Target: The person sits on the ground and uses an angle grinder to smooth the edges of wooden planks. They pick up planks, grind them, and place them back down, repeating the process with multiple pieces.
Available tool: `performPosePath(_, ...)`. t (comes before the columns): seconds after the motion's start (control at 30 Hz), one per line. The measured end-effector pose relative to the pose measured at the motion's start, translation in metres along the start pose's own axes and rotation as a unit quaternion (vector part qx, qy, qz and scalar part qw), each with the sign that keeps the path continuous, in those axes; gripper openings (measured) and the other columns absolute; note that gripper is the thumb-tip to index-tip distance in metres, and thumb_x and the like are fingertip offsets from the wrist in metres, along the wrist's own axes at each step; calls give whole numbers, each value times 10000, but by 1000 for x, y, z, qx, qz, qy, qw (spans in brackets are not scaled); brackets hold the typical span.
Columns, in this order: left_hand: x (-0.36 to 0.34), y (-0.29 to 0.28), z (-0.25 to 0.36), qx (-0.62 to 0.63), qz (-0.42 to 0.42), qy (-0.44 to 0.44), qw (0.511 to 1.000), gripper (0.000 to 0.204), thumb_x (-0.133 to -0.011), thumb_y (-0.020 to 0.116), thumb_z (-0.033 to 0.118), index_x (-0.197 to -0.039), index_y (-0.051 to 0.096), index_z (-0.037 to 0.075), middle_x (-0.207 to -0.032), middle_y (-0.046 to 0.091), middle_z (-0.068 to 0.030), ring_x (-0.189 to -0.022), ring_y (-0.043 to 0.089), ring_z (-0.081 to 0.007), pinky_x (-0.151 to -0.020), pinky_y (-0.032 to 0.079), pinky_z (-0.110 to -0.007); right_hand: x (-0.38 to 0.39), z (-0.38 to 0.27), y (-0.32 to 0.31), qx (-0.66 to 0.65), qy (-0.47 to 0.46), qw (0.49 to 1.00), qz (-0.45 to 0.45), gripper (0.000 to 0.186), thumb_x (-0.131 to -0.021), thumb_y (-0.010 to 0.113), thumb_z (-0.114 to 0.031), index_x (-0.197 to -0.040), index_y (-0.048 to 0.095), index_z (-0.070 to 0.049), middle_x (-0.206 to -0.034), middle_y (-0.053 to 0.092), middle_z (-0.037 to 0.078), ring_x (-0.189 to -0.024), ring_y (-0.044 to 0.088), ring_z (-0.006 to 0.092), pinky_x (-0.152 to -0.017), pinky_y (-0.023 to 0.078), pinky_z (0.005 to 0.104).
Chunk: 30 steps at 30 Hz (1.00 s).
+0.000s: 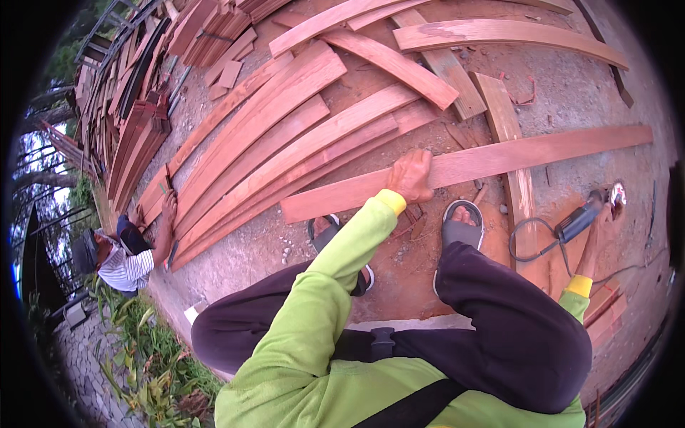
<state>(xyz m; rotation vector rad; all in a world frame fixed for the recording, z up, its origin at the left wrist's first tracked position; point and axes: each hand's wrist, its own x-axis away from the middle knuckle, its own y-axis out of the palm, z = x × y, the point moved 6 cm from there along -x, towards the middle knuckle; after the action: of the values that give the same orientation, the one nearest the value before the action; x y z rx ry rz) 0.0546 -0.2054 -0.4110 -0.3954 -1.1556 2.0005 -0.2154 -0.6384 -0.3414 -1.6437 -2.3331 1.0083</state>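
Wooden plank (542, 155), reddish and long, slants across the middle of the frame, its right end higher than its left. Nearest, along the lower edge, are the wearer's lime-green top (285, 357) and bent knees in dark trousers (514, 321). Above them, two sandaled feet (462, 232) stand on the dirt ground (385, 285), just below the plank. The left hand (411, 176), at centre, is closed around the plank, left of its middle. At right, the right hand (606, 222) is curled around the front end of a dark power tool (576, 220); its fingers are partly hidden. A black cord (548, 250) loops from the tool's rear. Beneath the held plank runs another board (512, 171), pointing toward the top. Beyond, more long planks (285, 125) fan across the upper middle. At the left, a co-worker (125, 267) in a striped shirt and dark cap reaches to their ends. Stacked lumber (139, 143) fills the upper left.
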Motion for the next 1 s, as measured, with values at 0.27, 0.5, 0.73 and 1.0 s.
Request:
performPosePath(0.27, -31, 11, 11, 3, 20, -25, 999, 452, -550, 718, 115, -947, 533, 5, -922, 604, -221, -886, 611, -404, -801, 509, -453, 80, 79, 3, 114, 123, 985, 43, 442, -914, 570, -194, -1212, 507, 126, -1105, 629, 213, -1005, 631, 253, -885, 486, 347)
performPosePath(0.5, -47, 21, 28, -17, 4, -15, 1000, 493, -551, 759, 144, -969, 533, 12, -937, 603, -213, -900, 605, -408, -797, 506, -458, 100, 76, 18, 64, 213, 975, -25, 477, -914, 594, -253, -1182, 514, 133, -1022, 655, 233, -944, 660, 295, -846, 505, 376)
performPosePath(0.73, -37, 12, 17, -40, -21, -55, 997, 530, -537, 775, 157, -976, 514, 12, -939, 612, -211, -909, 608, -414, -809, 504, -464, 86, 77, 29, 158, 238, 958, -34, 619, -812, 717, -375, -1155, 541, 108, -1004, 659, 265, -935, 665, 331, -827, 509, 395)
performPosePath(1.0, -39, 6, 0, -74, -25, -57, 995, 552, -551, 781, 194, -993, 501, 16, -992, 603, -213, -959, 592, -412, -840, 488, -475, 69, 88, 35, 33, 279, 957, -66, 444, -724, 791, -335, -868, 636, 55, -807, 687, 174, -705, 670, 252, -657, 518, 366)
